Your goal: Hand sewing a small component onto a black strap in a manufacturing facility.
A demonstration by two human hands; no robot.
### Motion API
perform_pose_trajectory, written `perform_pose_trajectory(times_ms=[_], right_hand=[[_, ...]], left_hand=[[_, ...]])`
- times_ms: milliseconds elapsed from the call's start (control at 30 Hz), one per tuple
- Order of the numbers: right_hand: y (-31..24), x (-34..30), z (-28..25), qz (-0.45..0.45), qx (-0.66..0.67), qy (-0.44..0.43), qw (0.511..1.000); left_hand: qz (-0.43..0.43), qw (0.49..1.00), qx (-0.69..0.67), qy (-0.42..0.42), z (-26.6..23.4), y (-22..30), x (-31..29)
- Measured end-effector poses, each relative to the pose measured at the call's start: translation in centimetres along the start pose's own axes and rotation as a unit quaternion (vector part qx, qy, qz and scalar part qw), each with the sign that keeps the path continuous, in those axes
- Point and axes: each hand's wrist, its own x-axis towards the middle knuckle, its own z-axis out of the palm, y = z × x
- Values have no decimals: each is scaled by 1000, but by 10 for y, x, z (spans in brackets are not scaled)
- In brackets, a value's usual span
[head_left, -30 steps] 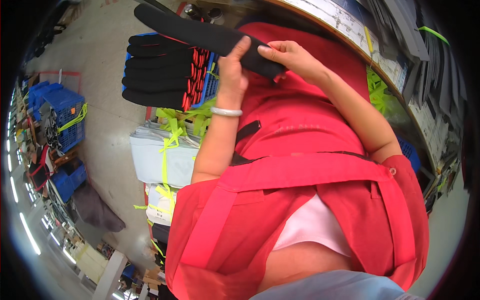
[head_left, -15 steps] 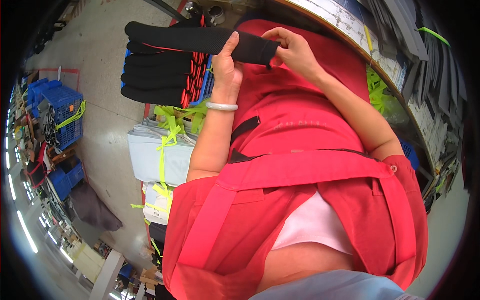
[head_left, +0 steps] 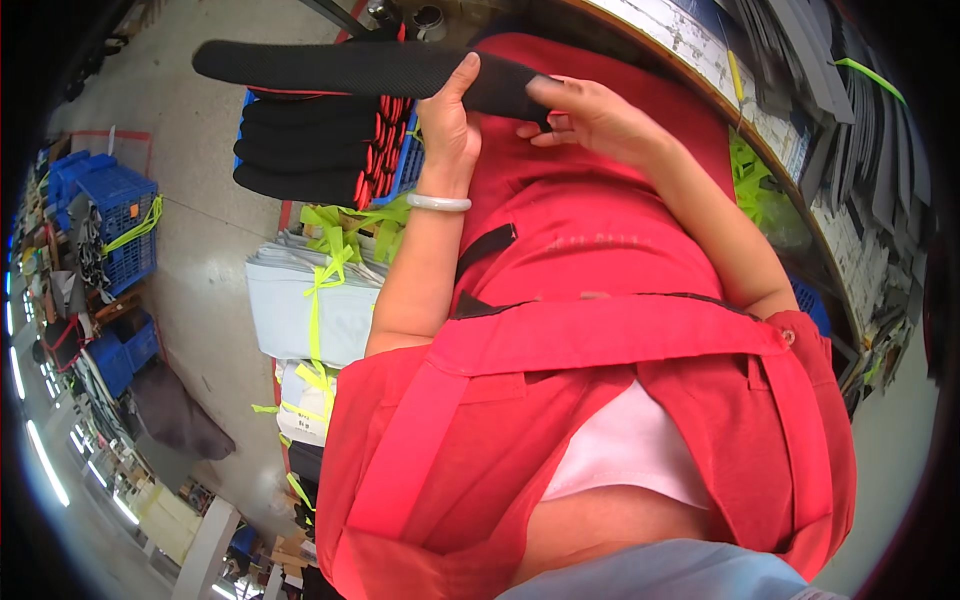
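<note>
A long black knitted piece (head_left: 330, 68) stretches across the top of my view, its rounded far-left end sticking out past the crate. My left hand (head_left: 452, 125), with a pale bangle at the wrist, is closed round it near its right part, thumb on top. At its right end, my right hand (head_left: 590, 115) has its fingers above and below the fabric; the fingertips are slightly blurred. Beneath the piece, similar black pieces with red edges (head_left: 310, 150) lie stacked in a blue crate (head_left: 408, 165).
Below the crate stands a stack of light grey sheets (head_left: 305, 305) tied with yellow-green strips. A worn worktable edge (head_left: 690, 45) runs along the upper right, with dark grey strips (head_left: 880, 130) on it. A metal mug (head_left: 430, 24) stands behind the crate. Blue baskets (head_left: 118, 215) sit far left.
The black knitted piece now reaches farther left and lies flatter. My right hand's fingers have opened out somewhat at its right end; my left hand keeps its hold.
</note>
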Motion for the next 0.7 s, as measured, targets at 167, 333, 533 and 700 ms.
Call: perform_pose_trajectory(times_ms=[167, 333, 533, 700], right_hand=[[-10, -3, -1, 25, -275, 20, 961], [5, -16, -29, 12, -134, 57, 989], [5, -2, 10, 36, -147, 55, 987], [-22, -1, -24, -115, -275, 113, 948]], left_hand=[[-32, 998, -56, 1, -3, -3, 2], [-42, 996, -74, 9, -14, 8, 10], [-10, 1000, -25, -2, 0, -20, 4], [-227, 961, 67, -144, -22, 17, -3]])
